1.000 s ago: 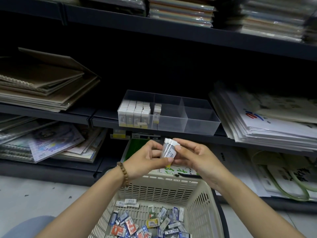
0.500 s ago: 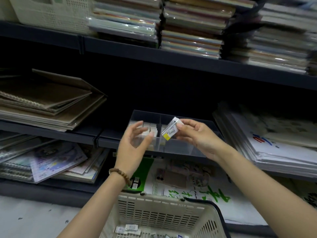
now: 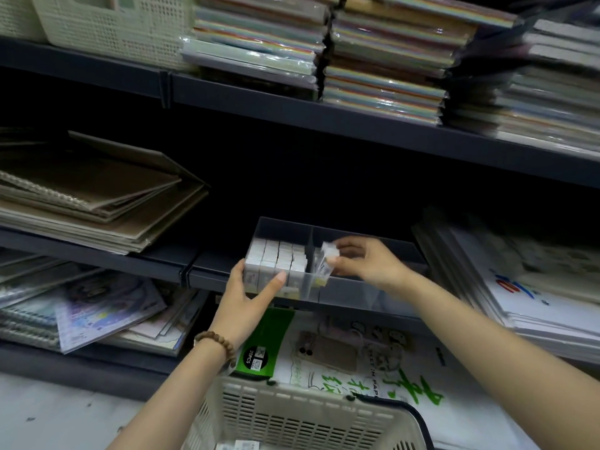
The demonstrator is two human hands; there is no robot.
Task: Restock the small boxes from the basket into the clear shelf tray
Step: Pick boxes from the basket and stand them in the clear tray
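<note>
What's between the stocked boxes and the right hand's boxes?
Head view: only the tray divider separates stocked boxes from held boxes in the right hand.

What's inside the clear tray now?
Left compartment: white boxes packed in rows. Next compartment: the right hand pinches a small stack there. The hand covers the floor behind it.

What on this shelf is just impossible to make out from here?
Head view, all of it:
- Print on the small boxes pinched by the right hand: motion blur.
- Contents of the basket: mostly cut off by the bottom edge.
- Labels of the stocked boxes in the clear tray: too small, partly behind the left hand.
</note>
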